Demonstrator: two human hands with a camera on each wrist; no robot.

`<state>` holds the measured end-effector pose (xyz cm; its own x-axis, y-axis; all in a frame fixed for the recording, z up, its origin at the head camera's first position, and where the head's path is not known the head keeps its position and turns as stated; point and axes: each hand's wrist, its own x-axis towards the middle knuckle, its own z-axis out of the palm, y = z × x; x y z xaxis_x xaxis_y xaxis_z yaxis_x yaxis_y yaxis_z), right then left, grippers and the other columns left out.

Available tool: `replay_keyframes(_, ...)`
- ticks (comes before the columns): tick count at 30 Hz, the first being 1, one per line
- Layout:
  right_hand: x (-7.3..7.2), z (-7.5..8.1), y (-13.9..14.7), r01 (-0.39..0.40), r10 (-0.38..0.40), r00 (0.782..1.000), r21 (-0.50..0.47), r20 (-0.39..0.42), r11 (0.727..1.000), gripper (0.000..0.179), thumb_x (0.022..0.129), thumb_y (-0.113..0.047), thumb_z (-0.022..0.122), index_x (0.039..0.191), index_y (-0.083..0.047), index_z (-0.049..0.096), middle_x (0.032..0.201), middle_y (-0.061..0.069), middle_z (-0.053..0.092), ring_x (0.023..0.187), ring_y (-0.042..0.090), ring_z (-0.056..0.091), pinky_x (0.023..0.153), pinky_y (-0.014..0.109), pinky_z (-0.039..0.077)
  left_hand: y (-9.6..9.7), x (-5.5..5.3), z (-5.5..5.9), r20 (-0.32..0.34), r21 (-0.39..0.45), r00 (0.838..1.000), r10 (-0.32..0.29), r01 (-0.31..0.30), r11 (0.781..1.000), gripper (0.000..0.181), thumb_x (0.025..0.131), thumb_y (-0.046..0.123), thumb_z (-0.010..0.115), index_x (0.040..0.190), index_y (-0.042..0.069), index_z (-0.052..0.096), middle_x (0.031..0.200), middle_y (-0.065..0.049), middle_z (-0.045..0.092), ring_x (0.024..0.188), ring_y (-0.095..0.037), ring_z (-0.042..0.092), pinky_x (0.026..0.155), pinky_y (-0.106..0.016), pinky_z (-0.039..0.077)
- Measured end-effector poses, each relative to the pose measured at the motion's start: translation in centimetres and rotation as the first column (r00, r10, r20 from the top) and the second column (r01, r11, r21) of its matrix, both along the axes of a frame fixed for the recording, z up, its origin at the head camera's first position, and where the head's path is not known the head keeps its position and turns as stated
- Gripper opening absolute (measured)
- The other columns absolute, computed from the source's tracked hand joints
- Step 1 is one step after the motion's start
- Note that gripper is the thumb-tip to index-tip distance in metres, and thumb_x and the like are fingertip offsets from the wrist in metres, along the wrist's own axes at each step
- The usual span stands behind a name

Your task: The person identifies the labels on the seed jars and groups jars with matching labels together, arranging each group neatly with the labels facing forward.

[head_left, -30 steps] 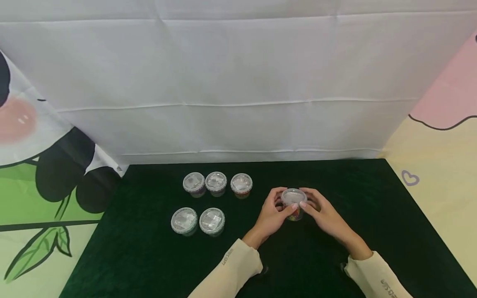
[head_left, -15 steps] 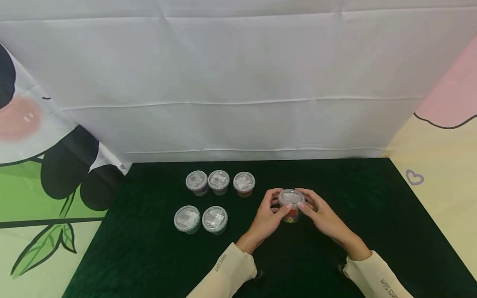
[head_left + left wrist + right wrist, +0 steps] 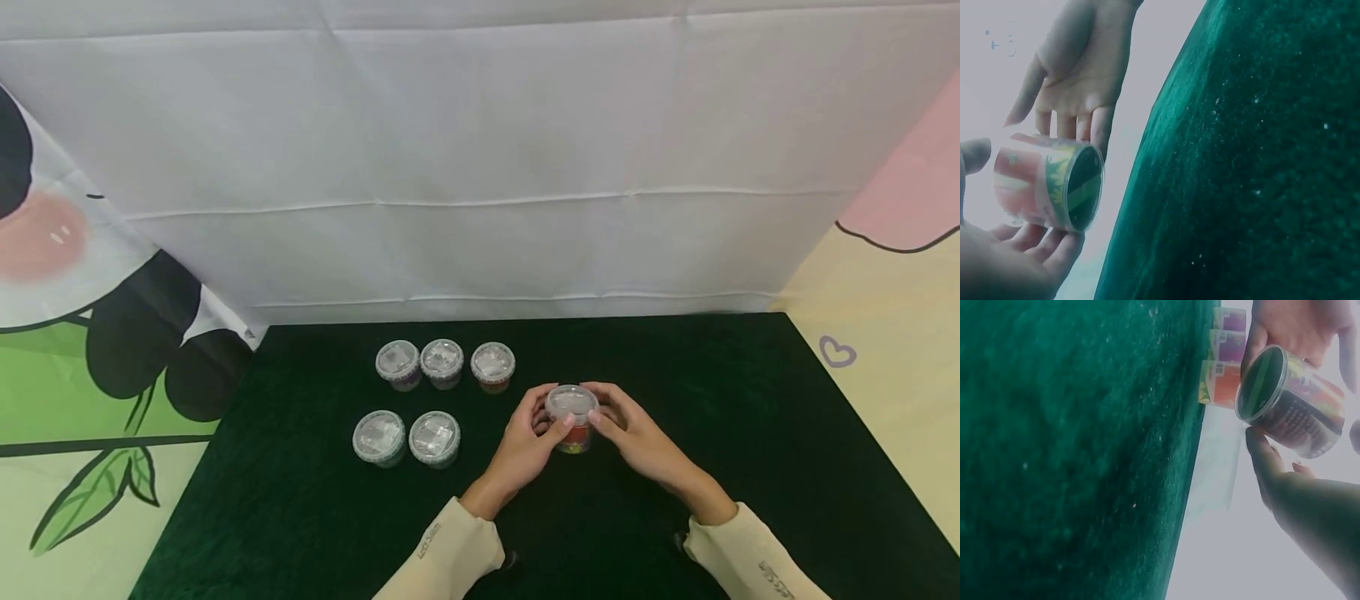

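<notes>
A small clear plastic tub (image 3: pixel 576 437) with a round lid and a red, yellow and green printed label is held upright between two hands. My left hand (image 3: pixel 517 448) grips its left side, and my right hand (image 3: pixel 648 446) grips its right side, both thumbs near the front of the lid rim. In the left wrist view the tub's (image 3: pixel 1029 181) flat base shows, raised off the green cloth. From the right wrist view, dark print with small white text covers the near side of the tub (image 3: pixel 1300 415).
Left of the hands stand more lidded tubs: three in a back row, the nearest being one with an orange label (image 3: pixel 492 367), and two in a front row, including a right-hand tub (image 3: pixel 435 439). A dark green cloth (image 3: pixel 300 517) covers the table; a white curtain (image 3: pixel 480 167) hangs behind.
Both hands have carried the tub a little leftward and slightly toward the body. Their grip on it looks the same. The head view has shifted slightly; the other tubs stay in their rows.
</notes>
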<state>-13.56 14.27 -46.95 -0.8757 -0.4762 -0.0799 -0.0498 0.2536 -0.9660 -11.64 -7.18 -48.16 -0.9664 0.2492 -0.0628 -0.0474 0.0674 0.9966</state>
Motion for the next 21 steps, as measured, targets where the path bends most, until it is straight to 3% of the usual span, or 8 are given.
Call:
replay_keyframes(10, 0.3, 0.6, -1.2, 0.012, -0.012, 1.0, 0.018, -0.007, 1.0, 0.053, 0.113, -0.023, 0.052, 0.159, -0.004, 0.034, 0.156, 0.026, 0.044, 0.143, 0.047, 0.048, 0.115, 0.062, 0.044, -0.5, 0.5, 0.4, -0.031, -0.027, 0.996, 0.089, -0.09, 0.996, 0.051, 0.105, 0.024, 0.068, 0.149, 0.011, 0.045, 0.144, -0.011, 0.057, 0.126, -0.025, 0.057, 0.11, -0.044, 0.047)
replay_keyframes(21, 0.3, 0.3, -0.9, -0.026, 0.027, 0.999, -0.029, 0.031, 0.999, 0.054, 0.114, -0.023, 0.047, 0.162, -0.004, 0.031, 0.159, 0.027, 0.039, 0.145, 0.046, 0.045, 0.117, 0.062, 0.042, -1.6, 0.5, 0.4, 0.026, -0.019, 0.999, 0.031, -0.03, 0.999, 0.048, 0.11, 0.027, 0.06, 0.151, 0.012, 0.043, 0.151, -0.012, 0.052, 0.138, -0.031, 0.052, 0.118, -0.054, 0.041)
